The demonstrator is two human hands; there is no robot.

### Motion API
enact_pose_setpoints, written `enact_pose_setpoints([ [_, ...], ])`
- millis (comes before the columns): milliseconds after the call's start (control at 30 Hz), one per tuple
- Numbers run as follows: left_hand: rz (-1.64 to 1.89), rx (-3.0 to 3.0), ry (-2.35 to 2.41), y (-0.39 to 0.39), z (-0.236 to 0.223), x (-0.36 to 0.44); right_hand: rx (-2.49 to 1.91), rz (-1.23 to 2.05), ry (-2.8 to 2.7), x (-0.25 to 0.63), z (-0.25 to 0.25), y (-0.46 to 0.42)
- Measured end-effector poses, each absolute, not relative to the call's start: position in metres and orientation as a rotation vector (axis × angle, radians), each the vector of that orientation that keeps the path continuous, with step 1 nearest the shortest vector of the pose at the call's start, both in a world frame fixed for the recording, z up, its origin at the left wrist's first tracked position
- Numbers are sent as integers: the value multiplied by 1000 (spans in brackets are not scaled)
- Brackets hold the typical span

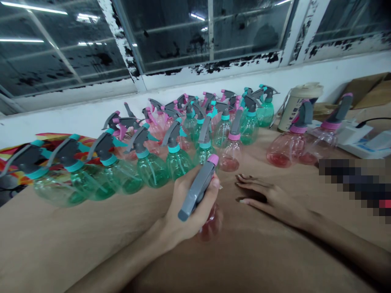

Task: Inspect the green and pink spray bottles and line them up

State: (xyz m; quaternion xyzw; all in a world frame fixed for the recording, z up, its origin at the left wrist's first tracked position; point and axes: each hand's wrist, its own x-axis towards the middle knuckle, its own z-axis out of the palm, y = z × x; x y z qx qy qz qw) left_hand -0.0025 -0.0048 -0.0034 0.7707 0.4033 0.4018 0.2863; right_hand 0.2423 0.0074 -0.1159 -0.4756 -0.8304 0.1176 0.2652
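Note:
My left hand is wrapped round the neck of a pink spray bottle with a grey trigger head and pink nozzle. Its fingers hide the collar and most of the trigger. To the right, my right hand rests over the table with fingers stretched out and nothing in them. Just beyond the hands stands another pink spray bottle. A row of green spray bottles with grey and turquoise heads runs off to the left.
More green and pink bottles crowd behind, along the white wall. At right stand two pink bottles, a pale tumbler and a white power strip. Cardboard lies at the far right, and red-yellow cloth at the left.

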Motion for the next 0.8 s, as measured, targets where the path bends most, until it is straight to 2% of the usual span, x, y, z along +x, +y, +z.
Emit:
enact_pose_setpoints([
  [800, 1146, 2119, 1079, -6, -6, -3, -1264, 341, -2270, 247, -119, 10],
])
